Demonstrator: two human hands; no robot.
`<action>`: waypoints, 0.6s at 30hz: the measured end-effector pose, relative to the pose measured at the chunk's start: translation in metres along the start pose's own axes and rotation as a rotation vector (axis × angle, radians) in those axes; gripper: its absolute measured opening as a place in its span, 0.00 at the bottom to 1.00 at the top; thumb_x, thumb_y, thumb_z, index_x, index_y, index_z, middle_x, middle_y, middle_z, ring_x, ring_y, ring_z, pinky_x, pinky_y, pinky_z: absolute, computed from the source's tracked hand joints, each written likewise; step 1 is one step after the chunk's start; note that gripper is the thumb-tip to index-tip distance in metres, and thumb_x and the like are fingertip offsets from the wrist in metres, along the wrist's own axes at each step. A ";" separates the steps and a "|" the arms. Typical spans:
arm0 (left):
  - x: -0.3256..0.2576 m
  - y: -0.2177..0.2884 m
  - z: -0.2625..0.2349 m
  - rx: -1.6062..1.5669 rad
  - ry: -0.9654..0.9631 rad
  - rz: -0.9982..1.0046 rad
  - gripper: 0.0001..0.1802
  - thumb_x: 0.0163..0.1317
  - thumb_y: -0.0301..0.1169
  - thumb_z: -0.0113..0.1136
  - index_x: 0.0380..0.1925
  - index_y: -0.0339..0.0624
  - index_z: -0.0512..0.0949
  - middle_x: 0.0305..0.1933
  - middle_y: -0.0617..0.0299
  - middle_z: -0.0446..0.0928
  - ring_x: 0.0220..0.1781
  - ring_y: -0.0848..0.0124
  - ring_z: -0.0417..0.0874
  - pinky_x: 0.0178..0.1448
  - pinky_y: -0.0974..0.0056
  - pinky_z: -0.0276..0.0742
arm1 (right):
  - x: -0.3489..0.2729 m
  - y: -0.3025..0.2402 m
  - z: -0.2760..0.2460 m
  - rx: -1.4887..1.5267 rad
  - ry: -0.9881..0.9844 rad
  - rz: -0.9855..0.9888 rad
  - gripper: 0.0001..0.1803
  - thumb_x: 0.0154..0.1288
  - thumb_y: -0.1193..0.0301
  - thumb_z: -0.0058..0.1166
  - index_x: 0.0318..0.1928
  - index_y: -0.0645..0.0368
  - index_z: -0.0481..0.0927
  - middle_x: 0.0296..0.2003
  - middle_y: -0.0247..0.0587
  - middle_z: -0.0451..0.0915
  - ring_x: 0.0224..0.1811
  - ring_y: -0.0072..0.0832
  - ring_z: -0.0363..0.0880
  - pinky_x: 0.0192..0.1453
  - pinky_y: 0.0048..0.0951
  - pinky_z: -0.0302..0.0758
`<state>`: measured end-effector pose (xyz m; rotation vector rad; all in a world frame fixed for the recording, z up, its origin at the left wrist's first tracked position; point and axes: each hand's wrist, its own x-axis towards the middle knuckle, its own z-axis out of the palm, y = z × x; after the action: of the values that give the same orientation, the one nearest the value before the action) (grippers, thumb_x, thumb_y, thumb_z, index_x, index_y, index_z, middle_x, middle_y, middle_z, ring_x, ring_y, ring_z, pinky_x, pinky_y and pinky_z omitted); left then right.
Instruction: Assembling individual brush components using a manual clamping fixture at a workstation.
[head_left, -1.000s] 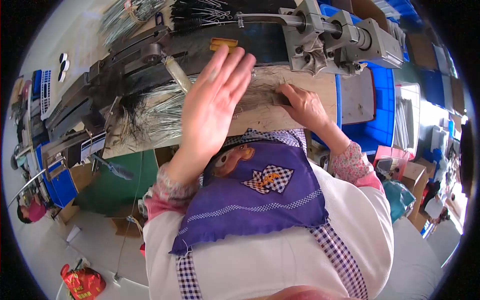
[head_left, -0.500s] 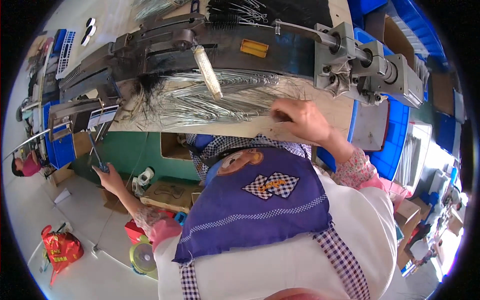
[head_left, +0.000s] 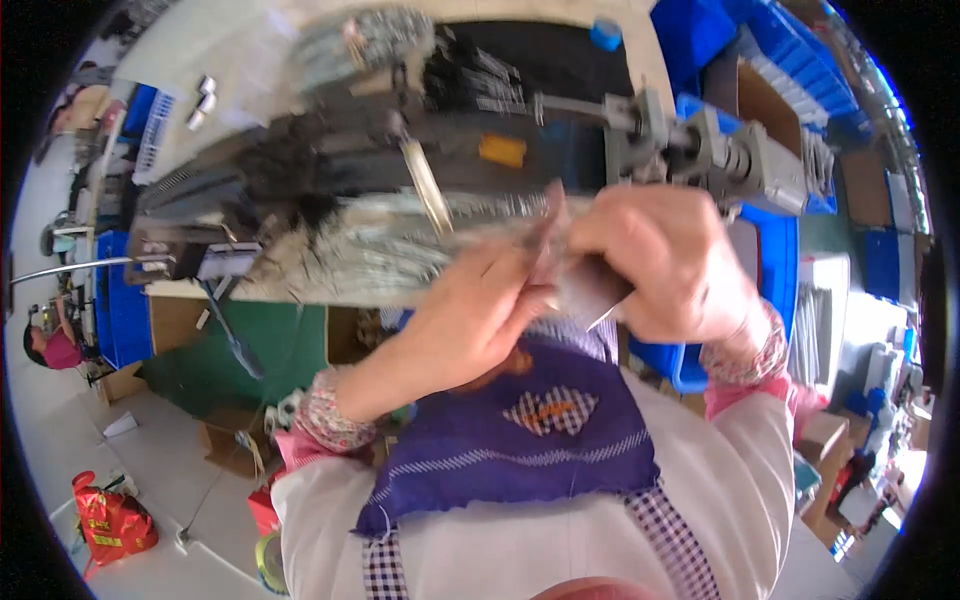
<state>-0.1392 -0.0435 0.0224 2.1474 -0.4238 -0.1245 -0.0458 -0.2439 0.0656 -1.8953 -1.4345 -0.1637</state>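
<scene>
The right hand (head_left: pixel 675 260) is curled, its fingers folded over a thin, flat, grey-brown plate-like piece (head_left: pixel 598 288) that sticks out below and to the left of its knuckles. The left hand (head_left: pixel 475 305) is just beside it, fingers bent toward the piece's left side; motion blur hides the fingertips, so I cannot tell whether they pinch it or only touch it. The piece is between the two hands, above the purple cloth apron (head_left: pixel 520 440) and near the edge of the pale wooden counter (head_left: pixel 285 270).

It looks light enough for one hand. Its straight lower edge suggests something stiff, perhaps sheet metal, though the blur leaves the material uncertain. If it is metal, it is probably smooth and a little slippery, and hardly fragile. The broad faces seem the best place to take hold, thumb on one side and fingers on the other, keeping skin off the thin edge.

Beyond the left hand lies a heap of thin silvery metal wires (head_left: pixel 380 245); these look springy, easily bent and prone to tangle. Farther beyond both hands is a small yellow rectangular block (head_left: pixel 502 150).
</scene>
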 end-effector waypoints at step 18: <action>-0.009 -0.095 0.046 -0.413 0.527 -0.143 0.15 0.74 0.36 0.43 0.31 0.39 0.73 0.34 0.60 0.68 0.25 0.76 0.75 0.30 0.69 0.74 | 0.042 0.073 0.066 -0.367 0.013 0.177 0.12 0.44 0.82 0.57 0.34 0.60 0.77 0.30 0.44 0.74 0.35 0.45 0.74 0.36 0.42 0.73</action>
<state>-0.1345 -0.0262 -0.0819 1.7131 0.0621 0.2516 0.0121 -0.1778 0.0055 -2.3019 -1.2840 -0.3743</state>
